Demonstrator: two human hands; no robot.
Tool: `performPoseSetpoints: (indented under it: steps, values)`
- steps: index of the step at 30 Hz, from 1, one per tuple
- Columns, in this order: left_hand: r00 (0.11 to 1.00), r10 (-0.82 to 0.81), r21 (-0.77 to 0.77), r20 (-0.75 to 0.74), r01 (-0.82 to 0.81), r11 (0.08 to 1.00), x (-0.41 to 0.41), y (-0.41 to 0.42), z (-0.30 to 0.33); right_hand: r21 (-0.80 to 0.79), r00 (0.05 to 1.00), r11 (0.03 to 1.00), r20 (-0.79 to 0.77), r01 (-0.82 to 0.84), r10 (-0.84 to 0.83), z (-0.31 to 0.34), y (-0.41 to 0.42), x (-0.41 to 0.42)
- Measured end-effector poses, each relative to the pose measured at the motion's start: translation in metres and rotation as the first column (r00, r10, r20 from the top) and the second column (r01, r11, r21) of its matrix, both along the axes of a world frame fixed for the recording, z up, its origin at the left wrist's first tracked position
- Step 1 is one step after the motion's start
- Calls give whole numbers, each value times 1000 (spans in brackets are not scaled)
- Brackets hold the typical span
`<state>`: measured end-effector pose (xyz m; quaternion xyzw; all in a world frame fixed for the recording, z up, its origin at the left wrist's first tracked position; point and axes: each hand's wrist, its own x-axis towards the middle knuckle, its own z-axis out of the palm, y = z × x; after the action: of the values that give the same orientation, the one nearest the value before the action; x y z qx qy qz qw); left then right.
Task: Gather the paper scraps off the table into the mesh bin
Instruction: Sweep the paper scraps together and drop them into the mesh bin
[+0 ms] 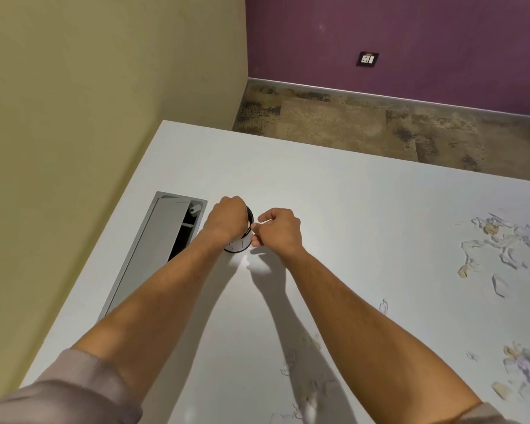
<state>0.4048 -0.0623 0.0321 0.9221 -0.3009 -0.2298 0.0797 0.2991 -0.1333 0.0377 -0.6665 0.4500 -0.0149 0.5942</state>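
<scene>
The small black mesh bin (240, 245) stands on the white table (349, 191), left of centre, mostly hidden by my left hand (225, 218). That hand is closed over the bin's mouth, and white paper shows at its fingertips. My right hand (277, 231) is just right of the bin's rim, with thumb and fingers pinched on a thin white scrap. Loose paper scraps (502, 240) lie in a spread at the far right. Another cluster of scraps (523, 365) lies at the lower right, and small bits (303, 402) sit near the table's front edge.
A grey cable hatch (153, 249), its lid half open, is set into the table just left of the bin. A yellow wall runs along the table's left edge. Beyond the far edge are a mottled floor and a purple wall with a socket (367, 59).
</scene>
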Motion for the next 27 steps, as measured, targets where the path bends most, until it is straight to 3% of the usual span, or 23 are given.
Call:
performPoseSetpoints:
  steps: [6, 9, 12, 18, 23, 25, 27]
  values:
    - [969, 150, -312, 198, -83, 947, -32, 25, 28, -40, 997, 996, 8, 78, -78, 8, 2, -34]
    - [949, 85, -494, 304, 80, 866, -78, 38, 26, -91, 998, 993, 11, 69, -68, 4, 5, -64]
    - [936, -73, -569, 344, 270, 777, -132, 48, 8, -207, 1000, 978, -5, 23, -25, -1, 5, -101]
    - [954, -192, -530, 229, 288, 797, -208, 60, -43, -263, 996, 965, -75, 16, -37, -18, 9, -185]
    - [854, -443, -329, 272, 515, 791, -247, 69, -70, -366, 987, 929, -163, -46, -15, -43, 10, -255]
    - [885, -437, -215, 158, 463, 860, -260, 74, -82, -386, 984, 921, -176, -59, -11, -55, 8, -280]
    - [946, -324, -162, 0, 320, 933, -272, 81, -97, -424, 976, 897, -213, -126, 36, -64, 1, -304]
